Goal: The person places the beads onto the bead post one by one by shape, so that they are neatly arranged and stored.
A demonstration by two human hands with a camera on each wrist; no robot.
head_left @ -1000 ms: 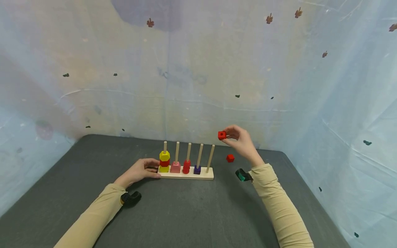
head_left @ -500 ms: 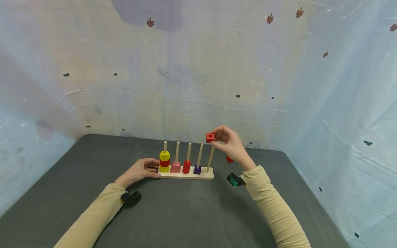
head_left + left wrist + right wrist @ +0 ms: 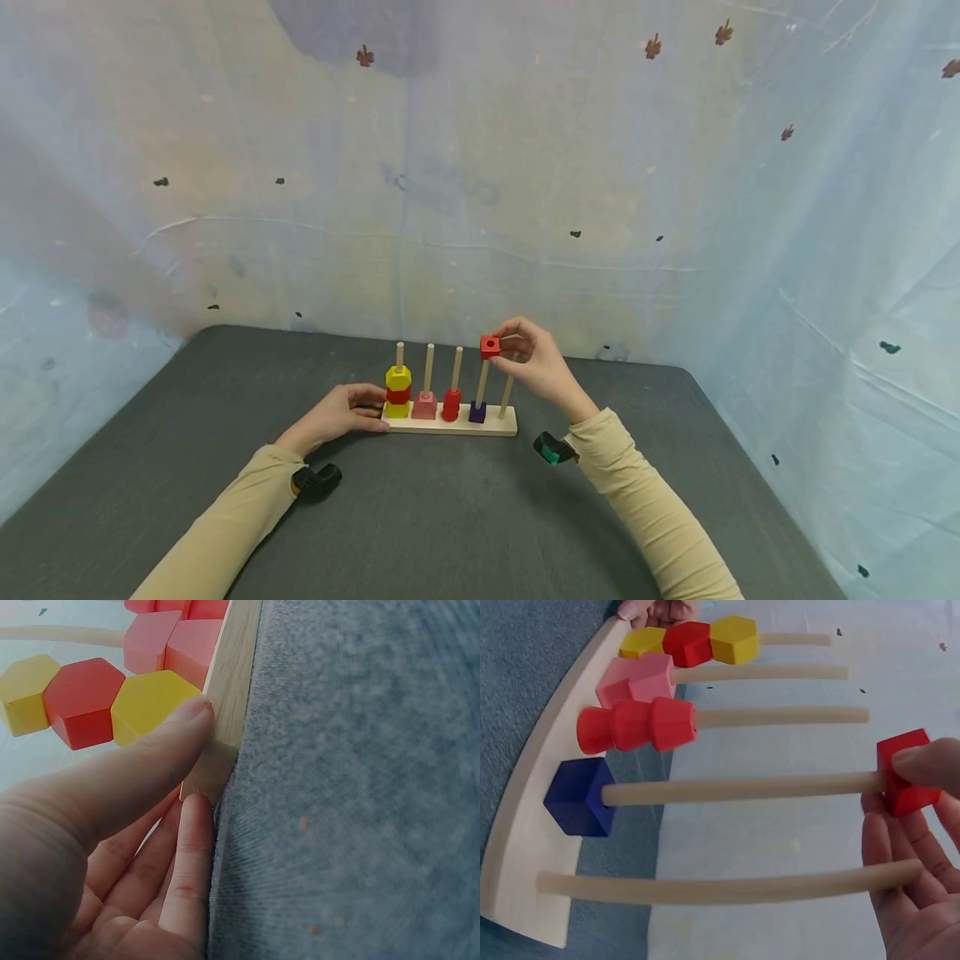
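My right hand (image 3: 542,367) pinches a red square block (image 3: 490,347) with a hole through it. In the right wrist view the block sits right at the tip of the fourth peg (image 3: 742,789), which has a dark blue cube (image 3: 579,796) at its foot. My left hand (image 3: 343,417) holds the left end of the wooden peg base (image 3: 491,427), thumb in front and fingers behind. Beside it, yellow and red hexagonal beads (image 3: 84,703) are stacked on the first peg. Pink beads (image 3: 424,406) and red rounded beads (image 3: 451,404) fill the feet of the second and third pegs.
The bare fifth peg (image 3: 727,889) stands beside my right fingers. A dark grey table (image 3: 450,517) carries the base, and a pale patterned sheet (image 3: 480,167) hangs behind and at the sides.
My right hand has moved left with the red block, past the fifth peg to the fourth, and slightly down. The loose red block on the table is now hidden. The left hand stays put.
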